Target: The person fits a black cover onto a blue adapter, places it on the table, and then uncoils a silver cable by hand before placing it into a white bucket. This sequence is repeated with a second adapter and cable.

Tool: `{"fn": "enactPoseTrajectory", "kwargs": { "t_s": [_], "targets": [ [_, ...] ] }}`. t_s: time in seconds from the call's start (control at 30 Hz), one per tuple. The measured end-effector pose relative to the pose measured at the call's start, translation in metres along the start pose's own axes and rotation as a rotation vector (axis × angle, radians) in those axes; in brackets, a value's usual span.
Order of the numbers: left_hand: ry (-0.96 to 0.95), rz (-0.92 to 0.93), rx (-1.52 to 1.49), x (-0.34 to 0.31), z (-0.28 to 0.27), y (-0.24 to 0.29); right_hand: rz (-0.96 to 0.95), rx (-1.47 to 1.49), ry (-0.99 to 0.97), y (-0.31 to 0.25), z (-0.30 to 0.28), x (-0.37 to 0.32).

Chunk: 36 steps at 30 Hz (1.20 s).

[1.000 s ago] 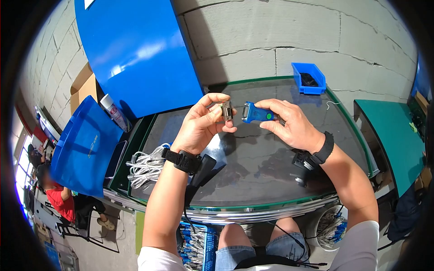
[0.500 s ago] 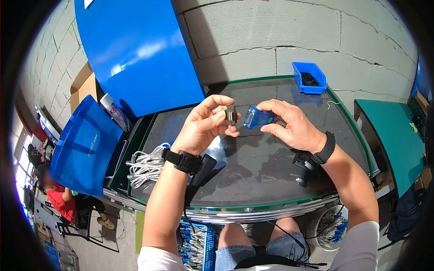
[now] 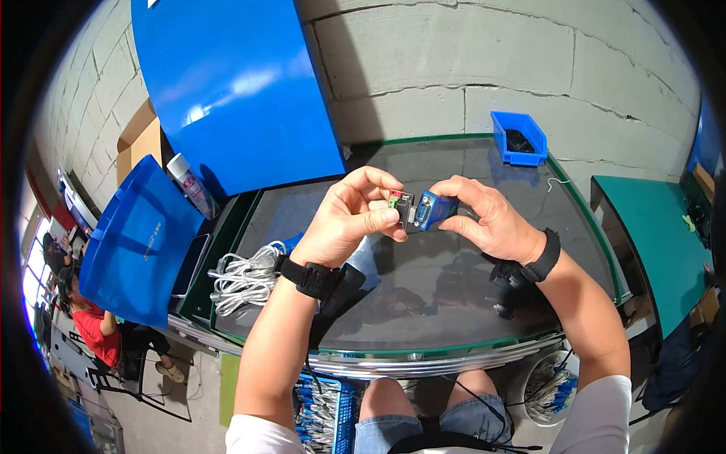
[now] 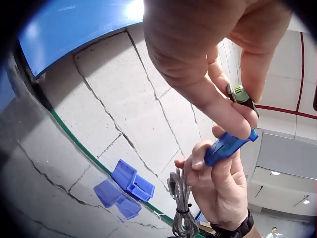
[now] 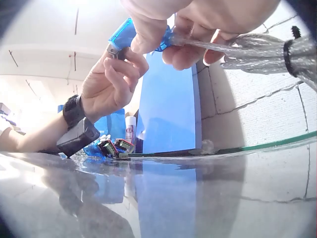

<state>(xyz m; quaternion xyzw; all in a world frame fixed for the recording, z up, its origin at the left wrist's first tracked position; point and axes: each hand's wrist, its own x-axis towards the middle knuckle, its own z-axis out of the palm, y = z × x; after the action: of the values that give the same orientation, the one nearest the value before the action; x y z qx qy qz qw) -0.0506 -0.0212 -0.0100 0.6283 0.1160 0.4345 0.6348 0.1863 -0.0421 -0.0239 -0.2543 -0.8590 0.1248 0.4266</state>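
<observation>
Between thumb and fingers, my left hand (image 3: 349, 216) pinches a small black adapter (image 3: 406, 209) with a green terminal block (image 4: 239, 93). My right hand (image 3: 495, 221) grips a blue connector (image 3: 434, 211), its metal end turned toward the adapter. The two parts are very close together; whether they touch I cannot tell. From the back of the blue connector a bundled grey cable (image 5: 247, 53) runs past the right hand's fingers, tied with a black tie.
White coiled cables (image 3: 246, 278) lie at the table's left. A blue bin (image 3: 519, 139) stands at the back right, a spray can (image 3: 190, 185) beside a blue tub (image 3: 125, 242) at the left. Below the front edge are a blue basket (image 3: 345, 416) and a bucket of cables. A person in red sits far left.
The adapter and the blue connector have come closer together. My left hand has moved right and turned the adapter, so its green block shows; the connector's metal end is turned more toward the camera.
</observation>
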Motion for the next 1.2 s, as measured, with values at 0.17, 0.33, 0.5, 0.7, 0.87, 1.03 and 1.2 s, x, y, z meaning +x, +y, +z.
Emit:
{"fn": "enactPoseTrajectory", "kwargs": {
  "t_s": [0.17, 0.33, 0.5, 0.7, 0.87, 1.03, 1.2],
  "targets": [
    [0.067, 0.031, 0.061, 0.0003, -0.0007, -0.0009, -0.003, -0.069, 0.019, -0.0021, -0.0003, 0.0005],
    [0.099, 0.06, 0.086, 0.0004, 0.0, -0.0009, -0.008, -0.136, 0.026, -0.0045, -0.0014, 0.001],
    [0.108, 0.065, 0.117, 0.0001, 0.0028, -0.001, -0.005, -0.238, 0.017, -0.0067, -0.0027, 0.0006],
    [0.197, 0.088, 0.284, 0.002, 0.0036, -0.0021, -0.025, -0.305, 0.037, -0.0021, -0.0025, -0.0003],
    [0.225, 0.011, 0.324, 0.0021, 0.0044, 0.0003, -0.026, -0.298, 0.059, -0.0001, -0.0003, -0.0019],
    [0.238, 0.001, 0.354, 0.002, 0.0021, -0.0016, -0.024, -0.288, 0.034, -0.0006, -0.0007, -0.0022],
    [0.233, -0.027, 0.34, 0.0024, 0.0026, -0.0025, -0.006, -0.315, -0.015, -0.0031, -0.0018, -0.0019]
  ]
}}
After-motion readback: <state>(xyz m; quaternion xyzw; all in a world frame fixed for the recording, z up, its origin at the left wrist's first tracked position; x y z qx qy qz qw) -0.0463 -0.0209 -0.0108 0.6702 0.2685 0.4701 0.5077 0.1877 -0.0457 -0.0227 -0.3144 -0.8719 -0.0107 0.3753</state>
